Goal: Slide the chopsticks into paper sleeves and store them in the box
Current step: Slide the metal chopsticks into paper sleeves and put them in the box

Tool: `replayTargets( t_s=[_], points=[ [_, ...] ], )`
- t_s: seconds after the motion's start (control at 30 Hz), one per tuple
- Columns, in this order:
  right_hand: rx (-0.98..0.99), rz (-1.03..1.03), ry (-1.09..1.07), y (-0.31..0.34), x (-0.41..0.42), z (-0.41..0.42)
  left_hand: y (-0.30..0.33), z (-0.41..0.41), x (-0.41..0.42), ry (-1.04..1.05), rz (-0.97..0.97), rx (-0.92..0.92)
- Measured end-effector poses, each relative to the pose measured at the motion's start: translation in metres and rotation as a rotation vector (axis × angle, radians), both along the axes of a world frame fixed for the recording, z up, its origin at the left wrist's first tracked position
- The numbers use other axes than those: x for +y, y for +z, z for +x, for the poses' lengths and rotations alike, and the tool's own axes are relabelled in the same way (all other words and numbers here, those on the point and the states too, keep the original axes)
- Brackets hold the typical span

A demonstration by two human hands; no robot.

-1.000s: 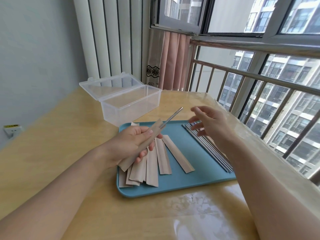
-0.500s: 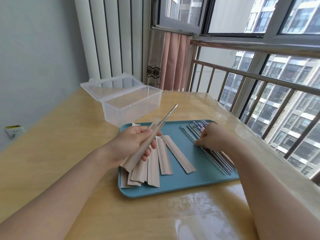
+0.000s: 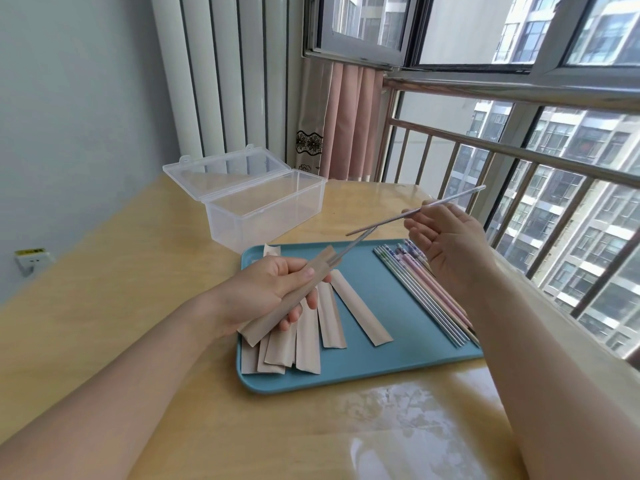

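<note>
Gripping a sleeve point(image 3: 289, 297) with one chopstick point(image 3: 349, 247) already poking out, the left hand point(image 3: 270, 289) curls round it above the tray point(image 3: 381, 368). The right hand point(image 3: 446, 244) pinches a second chopstick point(image 3: 415, 211), aimed at the sleeve. Spare sleeves point(image 3: 332, 313) and chopsticks point(image 3: 426, 296) remain on the tray; beyond, the box point(image 3: 263, 209) looks empty, so nearly everything is left.

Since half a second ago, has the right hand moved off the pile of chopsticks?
Yes. The right hand has lifted off the chopsticks lying on the blue tray and now holds one chopstick above it.
</note>
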State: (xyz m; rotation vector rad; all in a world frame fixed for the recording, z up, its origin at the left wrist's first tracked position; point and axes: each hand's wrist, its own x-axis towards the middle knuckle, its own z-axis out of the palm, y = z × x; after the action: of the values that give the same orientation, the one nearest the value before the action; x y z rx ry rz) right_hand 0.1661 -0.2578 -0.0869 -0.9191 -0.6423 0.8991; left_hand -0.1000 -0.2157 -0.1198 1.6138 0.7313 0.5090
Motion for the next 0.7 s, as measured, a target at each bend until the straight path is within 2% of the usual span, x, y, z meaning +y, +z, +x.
replayTargets(
  t_s=[0.33, 0.7],
  points=[
    [-0.164, 0.000, 0.056, 0.000, -0.002, -0.007, 0.001, -0.001, 0.000, -0.050, 0.000, -0.009],
    [-0.342, -0.155, 0.253, -0.010, 0.003, -0.017, 0.000, 0.000, -0.001, -0.063, -0.023, -0.011]
  ],
)
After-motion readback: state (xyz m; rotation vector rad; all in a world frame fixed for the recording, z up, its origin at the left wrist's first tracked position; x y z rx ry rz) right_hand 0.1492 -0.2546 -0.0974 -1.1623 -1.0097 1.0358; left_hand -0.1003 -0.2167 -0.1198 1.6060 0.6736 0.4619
